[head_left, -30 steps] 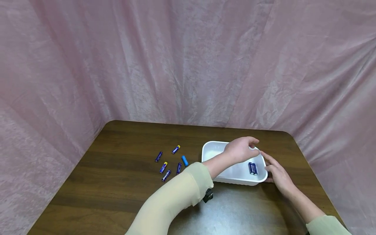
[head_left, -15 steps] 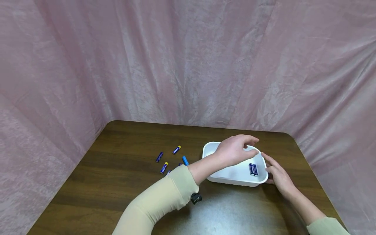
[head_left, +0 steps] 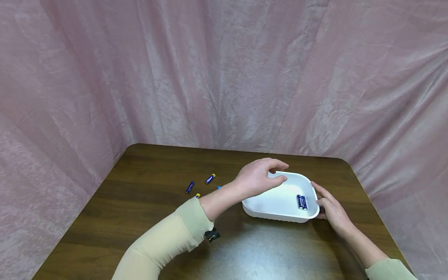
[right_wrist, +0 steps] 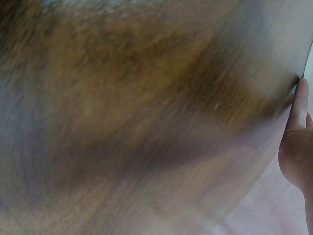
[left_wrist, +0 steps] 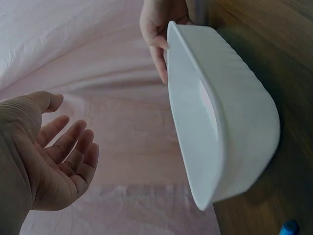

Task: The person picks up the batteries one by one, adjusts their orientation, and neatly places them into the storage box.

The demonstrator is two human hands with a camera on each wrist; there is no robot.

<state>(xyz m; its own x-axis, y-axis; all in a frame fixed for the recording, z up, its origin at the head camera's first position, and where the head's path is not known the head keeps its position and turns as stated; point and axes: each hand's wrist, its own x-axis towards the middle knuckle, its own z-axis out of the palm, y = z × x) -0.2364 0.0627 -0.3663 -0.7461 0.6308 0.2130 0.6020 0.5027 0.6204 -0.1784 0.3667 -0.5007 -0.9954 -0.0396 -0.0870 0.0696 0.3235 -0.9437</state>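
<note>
My left hand (head_left: 260,177) hovers over the left end of a white plastic tray (head_left: 306,177), thumb and fingers parted with nothing between them. In the left wrist view the same hand (left_wrist: 63,161) shows a bare palm and loosely bent fingers. My right hand (head_left: 332,210) rests against the tray's right end, its fairly straight fingers spread along the rim and outer wall. Two dark blue batteries (head_left: 301,202) lie side by side inside the tray near that end. In the right wrist view a straight finger (right_wrist: 299,105) touches the tray's edge.
On the brown wooden table (head_left: 105,217), left of the tray, lie a dark blue battery (head_left: 189,187) and a blue-and-yellow battery (head_left: 210,179). More batteries are partly or wholly hidden behind my left forearm. A pink curtain (head_left: 217,77) hangs behind the table.
My left hand has moved left across the tray, away from the right end, and its thumb and fingers have spread apart. The right hand and the two batteries in the tray have stayed put.
</note>
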